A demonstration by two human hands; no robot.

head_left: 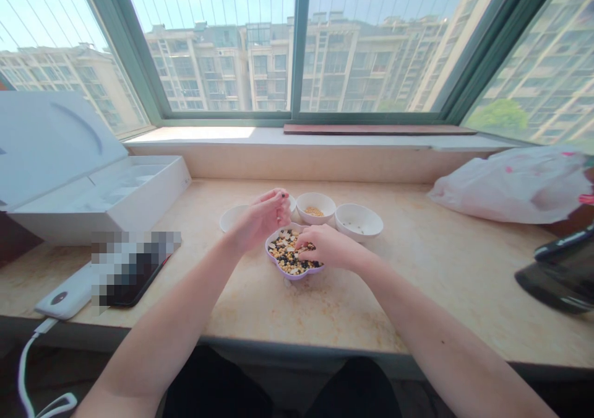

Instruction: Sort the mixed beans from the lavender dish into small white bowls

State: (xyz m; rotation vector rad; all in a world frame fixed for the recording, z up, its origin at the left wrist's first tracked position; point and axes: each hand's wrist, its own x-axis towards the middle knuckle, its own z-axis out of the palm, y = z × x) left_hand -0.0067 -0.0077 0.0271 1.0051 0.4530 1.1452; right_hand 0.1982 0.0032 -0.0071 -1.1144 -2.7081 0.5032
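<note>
My right hand [325,248] rests with curled fingers in a mix of black beans, yellow beans and white pieces [285,254]. That mix fills a white dish with a purple rim [297,272]. My left hand [262,217] hangs just above the dish's far edge, its fingertips pinched together; anything in them is hidden. Behind that hand lies a white dish [231,218], partly covered. A white bowl of yellow grains [315,207] stands beyond the purple-rimmed dish, and a white bowl holding a few dark seeds [359,222] sits to its right.
All this stands on a pale stone counter [417,282] below a window. An open white box [97,201] is at the left, with a blurred phone [134,285] and white power bank [62,297] near it. A plastic bag [510,186] and dark object [557,275] lie right.
</note>
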